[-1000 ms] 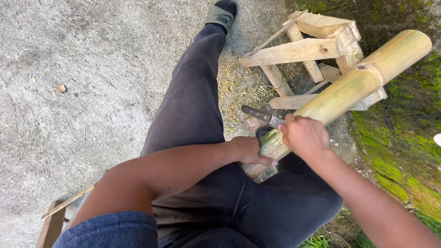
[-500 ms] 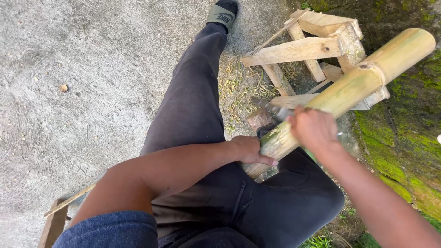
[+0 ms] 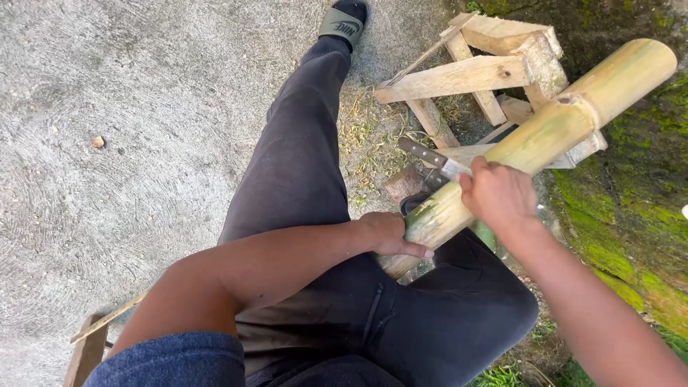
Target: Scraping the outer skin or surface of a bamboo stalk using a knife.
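A thick green-yellow bamboo pole point(image 3: 552, 122) slants from my lap up to the right, resting on a rough wooden frame point(image 3: 466, 75). My left hand point(image 3: 390, 233) grips the pole's lower cut end against my thigh. My right hand point(image 3: 498, 197) sits fist-like on top of the pole a little higher up, fingers curled over it; whether it also holds something small is hidden. A knife with a dark riveted handle point(image 3: 426, 154) lies just beyond the pole, its blade running toward my right hand.
I sit with my black-trousered left leg point(image 3: 301, 143) stretched over grey concrete point(image 3: 107, 143), a sandal point(image 3: 342, 21) on the foot. A mossy bank point(image 3: 631, 215) lies to the right. Plant scraps point(image 3: 365, 136) litter the ground by the frame. A wooden seat corner point(image 3: 86, 351) shows at bottom left.
My right hand has slid slightly up the pole toward the right. The left hand and the pole stay put. The knife, blurred half a second ago, shows clearly again.
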